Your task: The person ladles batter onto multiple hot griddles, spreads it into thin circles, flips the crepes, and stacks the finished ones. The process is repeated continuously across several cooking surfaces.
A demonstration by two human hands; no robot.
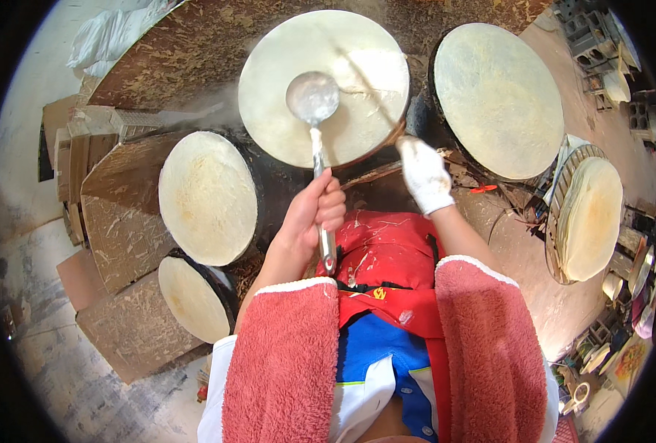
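A large round griddle [276, 96] at the top centre is covered by a pale layer of batter. Over it is the bowl of a metal ladle [312, 96], its handle running toward me. My left hand [318, 207], bare, is closed around that handle. At the griddle's lower right edge, my right hand [424, 170], in a soiled white glove, is closed on what looks like a thin wooden tool, partly blurred and hard to make out.
Round griddles with pale sheets stand at right [498, 96], left [206, 199] and lower left [191, 299]. A wire rack [563, 189] holds stacked round sheets [592, 218]. Crusted boards [125, 325] surround the left side; assorted clutter lines the far right.
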